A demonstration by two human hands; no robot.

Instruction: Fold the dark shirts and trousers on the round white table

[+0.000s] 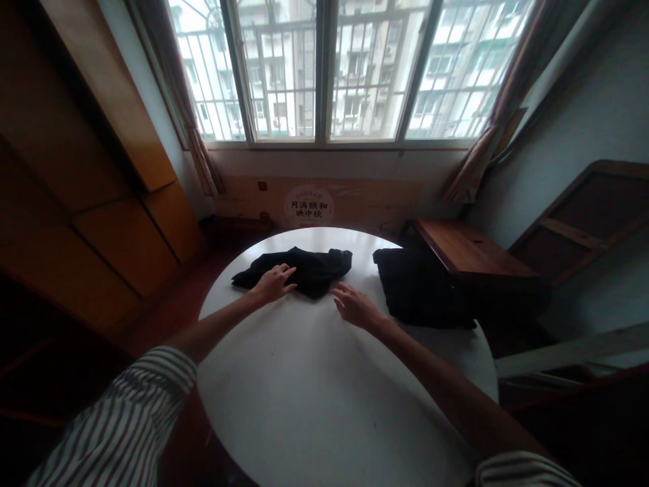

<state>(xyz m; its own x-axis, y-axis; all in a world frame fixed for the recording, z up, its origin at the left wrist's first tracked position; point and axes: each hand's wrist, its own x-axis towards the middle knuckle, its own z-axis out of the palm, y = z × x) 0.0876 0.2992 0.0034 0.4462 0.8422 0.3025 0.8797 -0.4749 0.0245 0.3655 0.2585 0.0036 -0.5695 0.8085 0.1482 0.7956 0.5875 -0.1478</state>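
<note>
A crumpled black garment [309, 267] lies toward the far left of the round white table [304, 379]. Its exact kind does not show. My left hand [275, 283] rests on or just over its near edge, with the fingers stretched out and apart. Close to the garment's near right corner is my right hand [353, 304], fingers extended and nothing held; whether it touches the cloth I cannot tell. To the right of that hand lies a second black garment [420, 287], flatter and roughly rectangular, reaching the table's right edge.
Beyond the table, a printed cardboard panel [349, 201] stands under the barred window [324, 74]. A brown wooden table [466, 247] is at the right, near a leaning wooden frame [583, 216]. Wooden cabinets [116, 230] line the left side.
</note>
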